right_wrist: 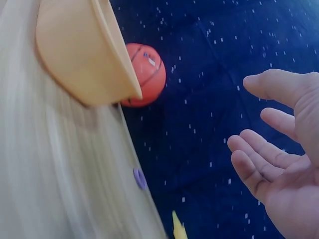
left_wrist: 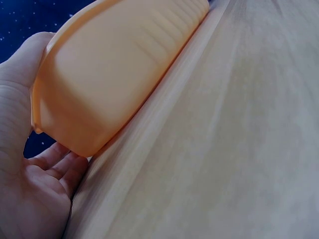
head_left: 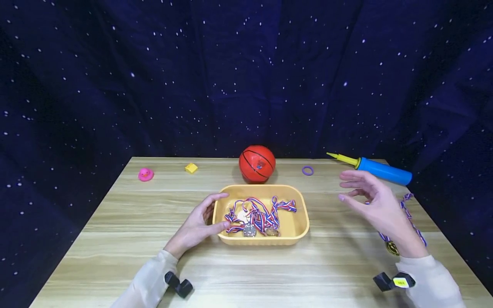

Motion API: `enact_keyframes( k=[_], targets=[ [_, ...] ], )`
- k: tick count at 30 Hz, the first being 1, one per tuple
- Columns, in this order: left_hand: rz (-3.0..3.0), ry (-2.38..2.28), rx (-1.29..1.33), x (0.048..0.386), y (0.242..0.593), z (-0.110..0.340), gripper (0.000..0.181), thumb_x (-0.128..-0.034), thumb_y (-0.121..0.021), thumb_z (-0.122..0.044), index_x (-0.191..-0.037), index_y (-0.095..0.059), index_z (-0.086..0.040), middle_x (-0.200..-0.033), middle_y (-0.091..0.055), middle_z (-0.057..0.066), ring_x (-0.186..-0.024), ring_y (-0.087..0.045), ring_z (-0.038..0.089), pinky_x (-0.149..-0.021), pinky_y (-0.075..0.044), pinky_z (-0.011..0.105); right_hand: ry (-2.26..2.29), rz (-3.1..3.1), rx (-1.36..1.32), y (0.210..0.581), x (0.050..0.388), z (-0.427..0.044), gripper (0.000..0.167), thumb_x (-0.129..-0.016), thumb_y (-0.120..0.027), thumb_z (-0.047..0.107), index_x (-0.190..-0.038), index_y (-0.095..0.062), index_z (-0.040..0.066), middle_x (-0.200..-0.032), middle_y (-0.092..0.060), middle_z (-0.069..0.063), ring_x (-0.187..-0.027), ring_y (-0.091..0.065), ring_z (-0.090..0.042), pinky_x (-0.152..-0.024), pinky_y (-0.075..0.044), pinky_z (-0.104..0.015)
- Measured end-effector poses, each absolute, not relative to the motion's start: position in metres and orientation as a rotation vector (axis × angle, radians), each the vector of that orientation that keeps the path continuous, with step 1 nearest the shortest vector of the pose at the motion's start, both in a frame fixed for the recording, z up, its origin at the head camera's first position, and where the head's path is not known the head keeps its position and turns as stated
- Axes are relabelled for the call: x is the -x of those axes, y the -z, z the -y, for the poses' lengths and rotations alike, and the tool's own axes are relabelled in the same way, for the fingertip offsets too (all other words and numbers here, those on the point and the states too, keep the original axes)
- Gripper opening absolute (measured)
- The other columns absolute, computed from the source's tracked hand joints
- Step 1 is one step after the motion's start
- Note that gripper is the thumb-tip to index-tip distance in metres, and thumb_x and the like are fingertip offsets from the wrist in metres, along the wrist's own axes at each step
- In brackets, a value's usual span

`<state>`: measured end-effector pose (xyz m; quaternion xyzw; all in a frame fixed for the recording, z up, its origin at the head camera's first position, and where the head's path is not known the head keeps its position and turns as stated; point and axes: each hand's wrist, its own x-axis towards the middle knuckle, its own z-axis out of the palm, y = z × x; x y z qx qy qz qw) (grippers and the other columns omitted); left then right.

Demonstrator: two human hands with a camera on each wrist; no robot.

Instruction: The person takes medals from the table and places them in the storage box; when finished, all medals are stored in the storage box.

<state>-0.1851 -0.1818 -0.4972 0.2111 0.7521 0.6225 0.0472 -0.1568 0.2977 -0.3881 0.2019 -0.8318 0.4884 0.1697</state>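
Note:
A yellow plastic basin [head_left: 260,242] stands at the middle of the table. My left hand [head_left: 197,222] grips its left end, with the thumb over the rim and the fingers along the outside wall; the left wrist view shows the same basin [left_wrist: 109,74] from its side. Inside lie tangled striped ribbons [head_left: 262,218], a silver medal [head_left: 249,230], a bronze-coloured medal [head_left: 271,232] and a pale, glared disc. My right hand [head_left: 375,205] is held up right of the basin, fingers apart and holding nothing. Below its wrist lies a gold medal [head_left: 392,248] on a striped ribbon, partly hidden by the arm.
Behind the basin sits a red basketball [head_left: 257,164]. Along the back are a pink rubber duck [head_left: 145,174], a small yellow block [head_left: 191,168], a purple ring [head_left: 307,170] and a blue hand pump [head_left: 385,170] with a yellow nozzle. A dark starry curtain hangs behind the table.

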Motion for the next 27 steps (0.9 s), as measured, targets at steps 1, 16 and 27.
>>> enact_keyframes(
  k=[1,16,27],
  targets=[
    [-2.294,-1.9,-0.645,0.185,0.497,0.182,0.079,-0.0928,-0.091,-0.017,-0.162,-0.053,-0.021,-0.174,-0.042,0.008,-0.164,-0.037,0.035,-0.136,-0.022,0.055,-1.378,2.37,-0.555,0.39,0.155,-0.302,0.06,-0.093,-0.084,-0.009,-0.148,-0.064,0.005,-0.136,-0.073,0.011,-0.12,-0.073,-0.009,-0.091,-0.06,-0.017],
    [-2.313,-1.882,-0.629,0.186,0.499,0.182,0.078,-0.0938,-0.09,-0.015,-0.161,-0.053,-0.02,-0.175,-0.041,0.007,-0.165,-0.036,0.034,-0.137,-0.022,0.055,-1.492,2.328,-0.505,0.431,0.124,-0.369,0.081,-0.088,-0.079,-0.023,-0.161,-0.05,-0.002,-0.147,-0.068,0.0,-0.123,-0.072,-0.006,-0.094,-0.059,-0.015],
    [-2.32,-1.88,-0.638,0.186,0.5,0.182,0.078,-0.0932,-0.091,-0.017,-0.161,-0.053,-0.022,-0.175,-0.041,0.007,-0.163,-0.038,0.036,-0.136,-0.024,0.056,-1.51,2.354,-0.444,0.459,0.1,-0.405,0.084,-0.085,-0.078,-0.027,-0.161,-0.05,-0.003,-0.149,-0.068,0.003,-0.123,-0.07,-0.004,-0.094,-0.057,-0.014]
  ],
)
